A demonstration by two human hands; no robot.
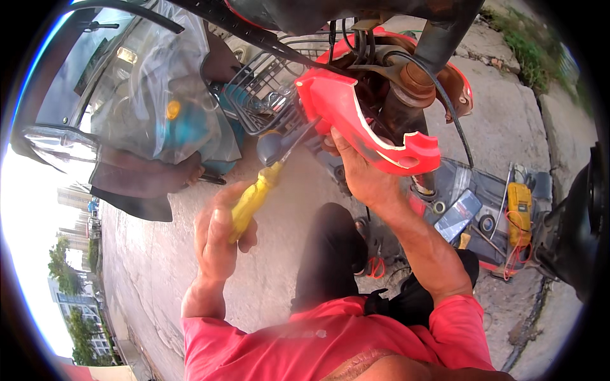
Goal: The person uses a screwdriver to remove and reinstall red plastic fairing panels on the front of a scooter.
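Left hand (219,235) gripping screwdriver (256,198), shaft (297,144) slanting up rightward, right hand (363,181) gripping red panel (346,120)

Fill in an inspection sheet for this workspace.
Surface: grey concrete ground, cracked at right.
Job's things: red panel; yellow-handled tool, its tip at the panel, contact unclear.
Clutter: phone and yellow meter at right.
Grips: left grip holds the tool; right grip holds the panel.
Cables: black cable hanging right of the panel; red wire on the ground.
Surroundings: clear plastic sheet at left; greenery upper right.
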